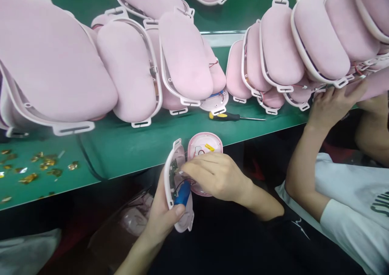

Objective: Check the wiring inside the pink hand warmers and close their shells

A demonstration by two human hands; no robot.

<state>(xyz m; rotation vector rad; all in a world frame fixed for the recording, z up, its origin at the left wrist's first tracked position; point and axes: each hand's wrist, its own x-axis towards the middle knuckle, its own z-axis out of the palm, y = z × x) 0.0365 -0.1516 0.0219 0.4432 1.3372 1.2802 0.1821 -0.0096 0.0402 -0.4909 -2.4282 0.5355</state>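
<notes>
My left hand [165, 216] is wrapped round a pale pink oval plastic casing [167, 173], which stands tilted on edge and shows its inner side. Inside it are a green circuit board [173, 173] and a blue cylindrical battery [182, 193], with my thumb against the battery's lower end. My right hand [217, 175] has its fingers pinched together beside the board. Thin wires run close to these fingertips; what they pinch is too small to make out. Partly behind the right hand is a second pink shell [205, 139], open side up, with a yellow piece [209, 147] inside.
Several pink casings [185, 56] are stacked along the green table [121, 145]. A yellow and black screwdriver [237, 116] lies before them. Gold foil scraps [48, 160] and a black cable [88, 157] are at left. A co-worker's hand [330, 105] reaches among casings at right.
</notes>
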